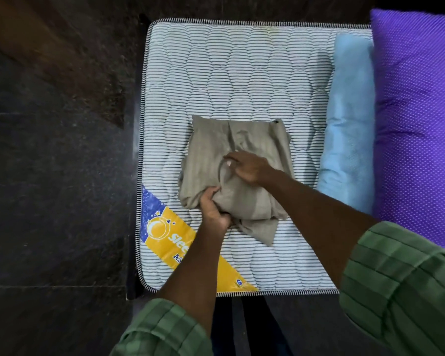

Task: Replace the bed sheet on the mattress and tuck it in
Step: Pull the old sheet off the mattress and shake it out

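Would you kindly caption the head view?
Both hands, left and right, grip a folded beige sheet on the bare mattress.

Both hands grip folded sheet point(231, 163).

purple pillow point(419, 129) cut off right, left hand point(213, 210) fingers buried in sheet point(231, 155)

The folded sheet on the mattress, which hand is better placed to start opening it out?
Probably the right hand: it pinches a raised fold on top of the folded sheet and could lift that layer away. The left hand grips the bunched near edge, better suited to anchoring the bundle on the mattress.
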`<action>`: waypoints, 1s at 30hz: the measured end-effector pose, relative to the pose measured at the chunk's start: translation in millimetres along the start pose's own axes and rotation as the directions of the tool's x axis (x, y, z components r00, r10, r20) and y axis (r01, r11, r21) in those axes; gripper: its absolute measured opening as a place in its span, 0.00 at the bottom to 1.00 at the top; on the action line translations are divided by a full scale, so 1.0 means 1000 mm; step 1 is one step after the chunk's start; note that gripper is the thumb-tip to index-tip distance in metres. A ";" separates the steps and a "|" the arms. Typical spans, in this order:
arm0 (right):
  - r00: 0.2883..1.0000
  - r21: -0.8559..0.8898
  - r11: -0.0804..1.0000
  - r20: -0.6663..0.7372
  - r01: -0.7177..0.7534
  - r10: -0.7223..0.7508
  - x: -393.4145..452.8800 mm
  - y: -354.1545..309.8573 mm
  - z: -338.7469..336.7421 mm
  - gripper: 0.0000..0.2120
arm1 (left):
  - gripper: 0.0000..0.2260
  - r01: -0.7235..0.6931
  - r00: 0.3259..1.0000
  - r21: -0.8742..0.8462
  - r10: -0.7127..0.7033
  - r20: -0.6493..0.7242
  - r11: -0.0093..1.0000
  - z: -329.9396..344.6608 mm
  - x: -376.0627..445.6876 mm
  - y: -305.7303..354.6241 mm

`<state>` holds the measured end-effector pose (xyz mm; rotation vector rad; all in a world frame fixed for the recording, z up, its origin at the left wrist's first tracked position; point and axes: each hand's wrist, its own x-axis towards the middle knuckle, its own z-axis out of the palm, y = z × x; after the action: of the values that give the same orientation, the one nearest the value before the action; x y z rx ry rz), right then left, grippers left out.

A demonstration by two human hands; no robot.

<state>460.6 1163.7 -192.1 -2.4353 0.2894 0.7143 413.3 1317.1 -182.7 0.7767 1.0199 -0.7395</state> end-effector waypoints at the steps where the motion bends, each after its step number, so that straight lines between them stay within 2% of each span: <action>1: 0.997 -0.019 1.000 -0.073 0.006 -0.007 0.007 0.001 -0.007 0.20 | 0.08 -0.015 1.000 -0.012 0.015 0.009 1.000 -0.007 0.006 0.004; 2: 0.991 -0.064 0.998 -0.133 0.015 -0.024 0.016 0.002 -0.013 0.22 | 0.07 -0.024 1.000 -0.009 0.024 0.008 1.000 -0.017 0.011 0.009; 4: 0.988 -0.206 0.978 -0.143 0.021 -0.051 0.031 0.003 -0.020 0.42 | 0.09 0.031 0.998 0.015 -0.031 -0.046 0.999 -0.035 0.017 0.014; 5: 0.992 -0.254 0.967 -0.118 0.013 -0.044 0.036 0.005 -0.019 0.51 | 0.15 0.074 0.995 0.072 -0.069 -0.071 0.995 -0.043 0.019 0.016; 7: 0.999 -0.275 0.961 -0.052 -0.014 0.000 0.047 0.013 -0.009 0.59 | 0.27 0.106 0.990 0.166 -0.089 -0.109 0.980 -0.052 0.016 0.017; 8: 1.000 -0.259 0.966 -0.020 -0.026 0.022 0.050 0.019 -0.006 0.61 | 0.29 0.058 0.986 0.206 -0.023 -0.168 0.977 -0.049 0.013 0.015; 9: 0.999 -0.222 0.975 0.012 -0.031 0.035 0.054 0.023 0.000 0.63 | 0.30 -0.037 0.958 0.268 0.110 -0.263 0.963 -0.051 0.013 0.013; 10: 0.999 -0.173 0.984 0.029 -0.032 0.038 0.057 0.028 0.003 0.64 | 0.34 -0.119 0.874 0.389 0.282 -0.396 0.913 -0.052 0.012 0.011; 11: 0.999 -0.132 0.991 0.031 -0.032 0.037 0.058 0.033 0.003 0.64 | 0.38 -0.124 0.735 0.564 0.458 -0.500 0.816 -0.049 0.009 0.012; 12: 0.999 -0.088 0.996 0.031 -0.031 0.034 0.059 0.037 0.004 0.65 | 0.43 -0.062 0.590 0.746 0.628 -0.508 0.663 -0.046 0.007 0.017; 13: 0.999 -0.062 0.998 0.019 -0.033 0.034 0.060 0.042 0.004 0.65 | 0.43 -0.012 0.466 0.894 0.794 -0.391 0.448 -0.041 0.006 0.023; 14: 0.999 -0.054 0.998 -0.004 -0.043 0.043 0.058 0.048 0.002 0.66 | 0.41 -0.029 0.398 0.983 0.904 -0.154 0.181 -0.035 0.007 0.030; 15: 0.997 -0.063 0.995 -0.035 -0.071 0.069 0.055 0.052 0.002 0.67 | 0.40 -0.077 0.381 0.993 0.917 0.116 -0.093 -0.030 0.012 0.038; 16: 0.993 -0.077 0.991 -0.061 -0.107 0.102 0.052 0.055 0.004 0.67 | 0.40 -0.146 0.417 0.935 0.837 0.355 -0.324 -0.020 0.018 0.047; 17: 0.989 -0.091 0.986 -0.067 -0.138 0.132 0.049 0.056 0.004 0.67 | 0.41 -0.208 0.471 0.848 0.710 0.524 -0.488 -0.004 0.023 0.058; 18: 0.987 -0.100 0.983 -0.047 -0.155 0.151 0.047 0.057 0.005 0.68 | 0.40 -0.253 0.530 0.762 0.573 0.625 -0.596 0.012 0.031 0.069; 19: 0.988 -0.099 0.983 -0.019 -0.157 0.156 0.045 0.056 0.004 0.69 | 0.39 -0.265 0.606 0.701 0.451 0.655 -0.662 0.028 0.041 0.081; 20: 0.988 -0.084 0.984 0.007 -0.155 0.156 0.045 0.057 0.005 0.70 | 0.39 -0.241 0.690 0.676 0.367 0.624 -0.696 0.042 0.051 0.092; 22: 0.989 -0.036 0.989 0.003 -0.146 0.146 0.039 0.057 0.003 0.70 | 0.46 -0.154 0.835 0.716 0.298 0.463 -0.681 0.052 0.075 0.111; 24: 0.983 0.012 0.990 -0.117 -0.140 0.141 0.026 0.060 0.009 0.69 | 0.54 -0.107 0.897 0.850 0.318 0.306 -0.516 0.047 0.092 0.125; 25: 0.968 0.049 0.985 -0.182 -0.166 0.173 0.016 0.061 0.018 0.67 | 0.57 -0.111 0.907 0.901 0.327 0.265 -0.420 0.041 0.095 0.127; 26: 0.945 0.103 0.971 -0.230 -0.216 0.234 0.004 0.060 0.032 0.64 | 0.58 -0.121 0.903 0.918 0.342 0.259 -0.377 0.034 0.095 0.124; 28: 0.881 0.273 0.896 -0.232 -0.349 0.413 -0.023 0.052 0.067 0.59 | 0.55 -0.130 0.860 0.902 0.406 0.309 -0.411 0.020 0.090 0.110; 30: 0.806 0.438 0.789 -0.208 -0.430 0.555 -0.045 0.040 0.101 0.56 | 0.52 -0.164 0.825 0.906 0.448 0.343 -0.391 0.008 0.082 0.098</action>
<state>366.0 1192.3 -255.9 -2.0972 1.1397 0.4005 526.0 1347.8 -235.8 2.6431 -0.1253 -0.8732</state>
